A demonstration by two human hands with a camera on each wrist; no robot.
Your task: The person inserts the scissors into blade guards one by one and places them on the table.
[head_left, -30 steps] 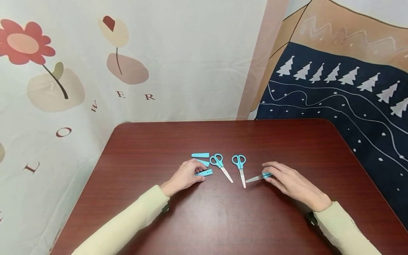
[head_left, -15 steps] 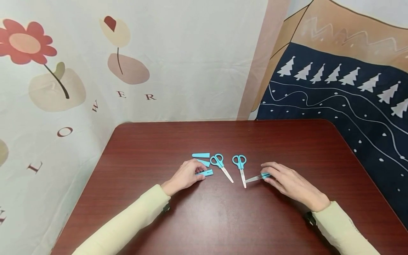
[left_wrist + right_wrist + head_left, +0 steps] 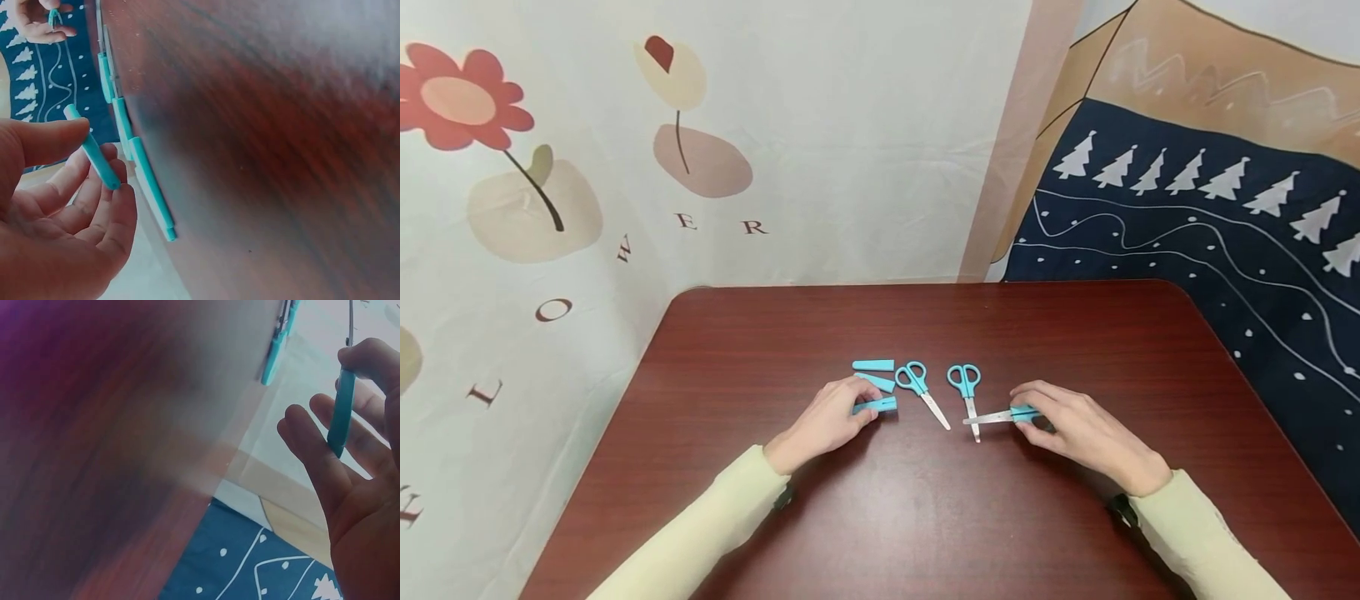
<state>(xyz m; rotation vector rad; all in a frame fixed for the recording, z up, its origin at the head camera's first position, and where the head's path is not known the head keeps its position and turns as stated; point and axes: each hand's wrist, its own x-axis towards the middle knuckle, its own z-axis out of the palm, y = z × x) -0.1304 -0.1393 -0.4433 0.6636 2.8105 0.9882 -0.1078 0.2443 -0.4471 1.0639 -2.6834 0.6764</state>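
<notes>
In the head view my left hand (image 3: pixel 827 421) pinches a light-blue scissors cover (image 3: pixel 883 404) between thumb and fingers; the left wrist view shows this cover (image 3: pixel 97 156) raised off the table. Opposite it, my right hand (image 3: pixel 1078 429) holds a pair of scissors (image 3: pixel 988 418) by the blue handle, blades pointing left. In the right wrist view the handle (image 3: pixel 342 412) lies between thumb and fingers. The held blades overlap, in the head view, a second pair of scissors (image 3: pixel 964 382) lying on the table. A third pair (image 3: pixel 913 379) lies left of that, blades toward me.
Two more light-blue covers, an upper cover (image 3: pixel 874 365) and a lower cover (image 3: pixel 878 383), lie on the brown table (image 3: pixel 880 517) just beyond my left hand. A printed curtain (image 3: pixel 850 150) hangs behind the table's far edge.
My right hand has shifted slightly left, and the scissors in it now point more level. The left hand has drawn slightly left with its cover. The other scissors and covers stay put.
</notes>
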